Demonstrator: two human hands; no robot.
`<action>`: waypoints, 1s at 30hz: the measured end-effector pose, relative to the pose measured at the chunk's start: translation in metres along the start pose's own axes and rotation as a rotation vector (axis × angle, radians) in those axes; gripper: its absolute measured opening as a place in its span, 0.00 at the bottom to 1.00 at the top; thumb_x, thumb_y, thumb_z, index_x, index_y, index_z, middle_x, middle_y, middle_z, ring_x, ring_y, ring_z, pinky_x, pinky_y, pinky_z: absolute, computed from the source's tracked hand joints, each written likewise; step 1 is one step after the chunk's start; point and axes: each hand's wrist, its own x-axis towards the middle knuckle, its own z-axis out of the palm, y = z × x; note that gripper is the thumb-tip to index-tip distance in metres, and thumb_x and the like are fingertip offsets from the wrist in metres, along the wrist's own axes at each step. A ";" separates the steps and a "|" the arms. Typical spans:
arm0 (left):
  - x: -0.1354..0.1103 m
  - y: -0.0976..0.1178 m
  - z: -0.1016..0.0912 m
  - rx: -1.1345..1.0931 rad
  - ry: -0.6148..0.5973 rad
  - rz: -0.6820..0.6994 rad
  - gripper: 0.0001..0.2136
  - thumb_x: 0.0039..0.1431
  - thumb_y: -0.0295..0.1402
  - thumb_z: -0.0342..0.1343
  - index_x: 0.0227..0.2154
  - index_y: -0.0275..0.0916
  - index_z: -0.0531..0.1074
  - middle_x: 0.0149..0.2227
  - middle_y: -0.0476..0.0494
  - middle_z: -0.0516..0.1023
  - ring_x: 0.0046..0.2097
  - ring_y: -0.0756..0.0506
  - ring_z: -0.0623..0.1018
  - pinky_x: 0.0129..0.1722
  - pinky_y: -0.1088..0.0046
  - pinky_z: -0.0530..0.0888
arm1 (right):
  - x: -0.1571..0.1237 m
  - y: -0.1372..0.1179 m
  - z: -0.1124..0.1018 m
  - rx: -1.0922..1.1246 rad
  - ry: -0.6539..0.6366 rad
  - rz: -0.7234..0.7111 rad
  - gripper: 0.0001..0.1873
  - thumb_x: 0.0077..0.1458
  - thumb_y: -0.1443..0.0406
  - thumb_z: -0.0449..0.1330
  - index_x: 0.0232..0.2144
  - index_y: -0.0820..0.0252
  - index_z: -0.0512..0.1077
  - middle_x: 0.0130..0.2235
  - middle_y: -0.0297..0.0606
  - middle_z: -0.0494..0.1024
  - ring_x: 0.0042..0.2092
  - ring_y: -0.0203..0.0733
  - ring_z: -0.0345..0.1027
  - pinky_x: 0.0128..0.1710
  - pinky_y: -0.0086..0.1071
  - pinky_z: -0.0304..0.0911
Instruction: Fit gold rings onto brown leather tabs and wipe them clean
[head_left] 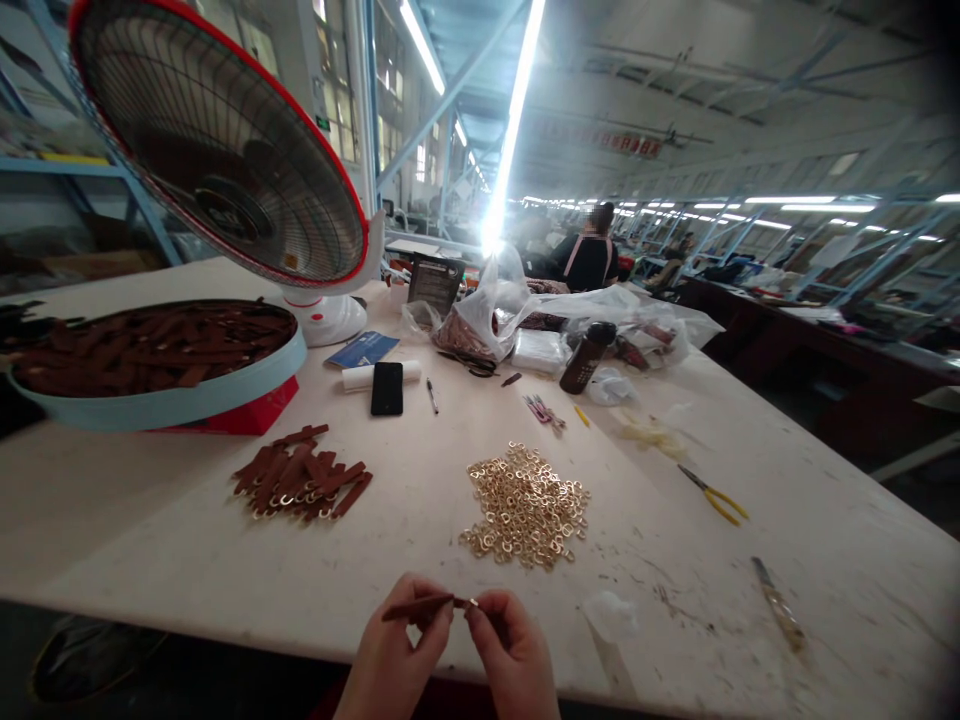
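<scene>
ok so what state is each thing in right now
brown strap: pinched in both hands, level
left hand: fingers shut on strap
right hand: fingers at strap's ring end
gold rings: loose heap
finished straps: small pile
round tray: full of straps
pliers: lying flat

A long pale worktable (187, 560), scuffed and marked, runs away down a big factory hall. Overhead, fluorescent tube lights (517, 90) stretch in bright lines beneath a roof of blue-grey steel beams (450, 95). Tall windows (390, 90) on the left wall let in daylight beside a pale column (358, 90). Blue metal shelving (97, 180) stands at far left behind the table. To the right, a dark workbench (810, 340) runs parallel, with more lit benches and blue frames behind it. A person in dark clothes (589, 255) sits far down the hall. The floor at right is dim grey.
</scene>
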 end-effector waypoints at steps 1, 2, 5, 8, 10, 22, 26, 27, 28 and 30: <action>-0.002 -0.002 0.002 0.019 0.010 0.030 0.06 0.52 0.34 0.51 0.25 0.39 0.69 0.25 0.48 0.73 0.30 0.46 0.73 0.30 0.74 0.70 | 0.000 0.000 0.003 0.073 -0.017 0.052 0.15 0.48 0.54 0.57 0.25 0.61 0.68 0.22 0.31 0.67 0.25 0.33 0.58 0.26 0.25 0.56; -0.003 -0.004 0.003 0.017 0.025 0.053 0.05 0.53 0.34 0.50 0.25 0.40 0.69 0.26 0.49 0.73 0.30 0.46 0.73 0.31 0.74 0.70 | 0.000 -0.001 0.005 0.134 -0.030 0.089 0.16 0.47 0.53 0.58 0.25 0.61 0.68 0.22 0.30 0.66 0.25 0.32 0.58 0.25 0.25 0.56; -0.005 -0.008 0.006 -0.027 0.048 0.082 0.05 0.53 0.34 0.50 0.26 0.40 0.69 0.27 0.49 0.73 0.32 0.47 0.74 0.33 0.74 0.70 | 0.000 -0.006 0.009 0.245 -0.017 0.140 0.19 0.45 0.51 0.59 0.26 0.62 0.70 0.22 0.32 0.69 0.24 0.32 0.58 0.26 0.26 0.57; -0.001 -0.010 0.005 -0.069 0.015 -0.002 0.06 0.53 0.34 0.50 0.25 0.39 0.67 0.26 0.48 0.73 0.30 0.46 0.73 0.31 0.74 0.70 | -0.001 -0.010 0.009 0.296 -0.016 0.178 0.20 0.43 0.49 0.60 0.25 0.62 0.70 0.23 0.33 0.71 0.24 0.31 0.58 0.26 0.26 0.58; 0.003 -0.011 0.004 -0.103 -0.038 -0.069 0.07 0.52 0.34 0.50 0.23 0.38 0.66 0.24 0.48 0.72 0.29 0.46 0.73 0.29 0.73 0.69 | 0.000 -0.010 0.008 0.309 -0.042 0.209 0.20 0.41 0.49 0.62 0.23 0.62 0.69 0.21 0.32 0.69 0.22 0.30 0.57 0.24 0.25 0.56; 0.008 -0.008 0.000 -0.240 -0.167 -0.149 0.06 0.45 0.34 0.54 0.21 0.37 0.65 0.21 0.50 0.69 0.27 0.47 0.70 0.27 0.74 0.66 | -0.001 -0.002 0.002 0.233 -0.223 0.180 0.22 0.42 0.48 0.59 0.22 0.62 0.63 0.20 0.28 0.64 0.22 0.28 0.53 0.23 0.24 0.51; 0.008 -0.009 -0.001 -0.140 -0.195 -0.187 0.09 0.46 0.38 0.52 0.22 0.36 0.69 0.23 0.47 0.72 0.28 0.45 0.71 0.28 0.73 0.66 | -0.004 0.002 0.002 0.047 -0.187 0.069 0.18 0.47 0.51 0.54 0.22 0.62 0.65 0.20 0.29 0.64 0.23 0.30 0.54 0.24 0.25 0.51; 0.007 -0.009 -0.001 -0.106 -0.202 -0.185 0.10 0.47 0.38 0.52 0.23 0.36 0.70 0.23 0.47 0.73 0.28 0.45 0.71 0.28 0.73 0.66 | -0.005 0.003 0.002 -0.013 -0.171 0.036 0.18 0.48 0.52 0.53 0.22 0.61 0.65 0.20 0.30 0.65 0.24 0.31 0.55 0.25 0.25 0.51; 0.007 -0.009 -0.002 -0.079 -0.211 -0.179 0.10 0.48 0.38 0.51 0.24 0.36 0.71 0.24 0.46 0.73 0.28 0.45 0.71 0.28 0.74 0.66 | -0.006 0.003 0.002 -0.065 -0.157 0.001 0.17 0.49 0.53 0.53 0.22 0.61 0.66 0.20 0.30 0.65 0.24 0.31 0.55 0.25 0.25 0.51; 0.006 -0.010 -0.002 -0.047 -0.232 -0.159 0.10 0.49 0.37 0.51 0.24 0.35 0.71 0.24 0.47 0.73 0.28 0.46 0.71 0.27 0.74 0.66 | -0.007 0.004 0.002 -0.124 -0.138 -0.052 0.16 0.50 0.54 0.52 0.22 0.61 0.67 0.21 0.31 0.65 0.25 0.32 0.56 0.26 0.26 0.51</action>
